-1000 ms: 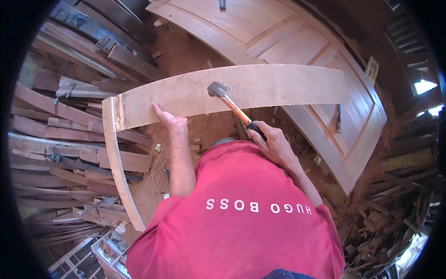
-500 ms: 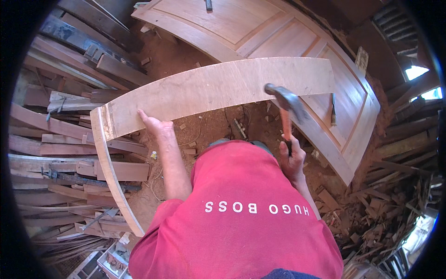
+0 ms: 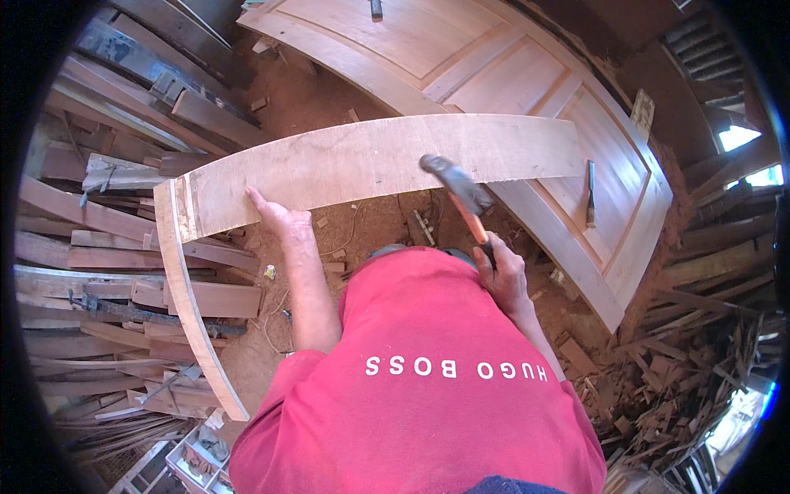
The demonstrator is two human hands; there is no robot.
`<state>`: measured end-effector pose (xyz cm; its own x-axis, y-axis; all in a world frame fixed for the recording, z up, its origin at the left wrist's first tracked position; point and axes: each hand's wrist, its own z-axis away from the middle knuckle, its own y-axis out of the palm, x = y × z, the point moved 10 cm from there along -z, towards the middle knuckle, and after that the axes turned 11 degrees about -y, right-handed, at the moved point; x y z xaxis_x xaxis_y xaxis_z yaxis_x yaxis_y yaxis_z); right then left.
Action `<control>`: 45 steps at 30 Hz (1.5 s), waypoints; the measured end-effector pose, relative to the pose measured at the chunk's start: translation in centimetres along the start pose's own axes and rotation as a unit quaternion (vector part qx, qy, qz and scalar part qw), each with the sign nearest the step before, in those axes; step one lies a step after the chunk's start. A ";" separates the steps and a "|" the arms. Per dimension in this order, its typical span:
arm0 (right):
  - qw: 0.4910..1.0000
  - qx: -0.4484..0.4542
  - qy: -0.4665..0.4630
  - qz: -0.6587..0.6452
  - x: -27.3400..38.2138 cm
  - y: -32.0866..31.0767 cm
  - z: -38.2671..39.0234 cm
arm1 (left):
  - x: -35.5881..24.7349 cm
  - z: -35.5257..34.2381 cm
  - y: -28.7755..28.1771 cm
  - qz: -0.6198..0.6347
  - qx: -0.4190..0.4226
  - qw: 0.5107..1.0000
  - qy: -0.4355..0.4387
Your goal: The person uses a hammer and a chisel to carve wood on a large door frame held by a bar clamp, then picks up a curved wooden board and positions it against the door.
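Observation:
My left hand (image 3: 284,222) grips the near edge of a long, pale wooden board (image 3: 329,160), its thumb lying on the face close to the left end. A narrow wooden strip (image 3: 188,300) meets that end crosswise and runs back toward my left side. In my right hand (image 3: 505,270) is a claw hammer (image 3: 469,216), its dark handle end wrapped by my fingers. The hammer's head, slightly blurred, overlaps the board's near edge right of the middle; I cannot tell whether it touches. The board's far right part lies over a panelled wooden door (image 3: 510,82).
A chisel (image 3: 591,196) lies on the door, and another tool (image 3: 376,10) at its far side. Stacked planks (image 3: 214,300) fill the left. Wood offcuts (image 3: 658,366) are heaped at the lower right. A white divided box (image 3: 193,461) stands at lower left.
The hammer and my right hand have moved left along the board. The board's right end has shifted slightly left and nearer. My left hand keeps its grip.

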<state>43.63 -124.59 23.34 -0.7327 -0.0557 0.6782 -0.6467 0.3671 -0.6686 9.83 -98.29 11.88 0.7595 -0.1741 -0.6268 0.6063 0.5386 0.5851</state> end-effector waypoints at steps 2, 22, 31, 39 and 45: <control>0.996 0.069 -0.009 0.057 -1.9 2.0 0.0 | 0.4 -0.6 0.0 0.012 0.009 1.000 -0.024; 0.941 0.158 -0.274 -0.121 17.4 11.3 -16.2 | 6.7 5.4 2.4 0.034 0.012 0.999 -0.010; 0.940 0.197 -0.276 -0.029 16.6 11.3 -17.6 | 7.3 10.7 5.7 -0.049 0.080 0.995 -0.013; 0.954 0.144 -0.262 -0.005 15.7 9.4 -17.8 | 9.0 10.8 7.4 -0.070 0.122 0.988 -0.066; 0.977 0.000 -0.209 -0.052 10.8 1.6 -15.4 | 6.6 7.9 10.0 -0.191 0.025 0.975 -0.113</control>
<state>37.95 -110.35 34.25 -0.6857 -0.4660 0.5591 -0.7221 0.3398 -0.6025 22.78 -100.53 17.65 0.5052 -0.5342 -0.6778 0.8614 0.3590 0.3592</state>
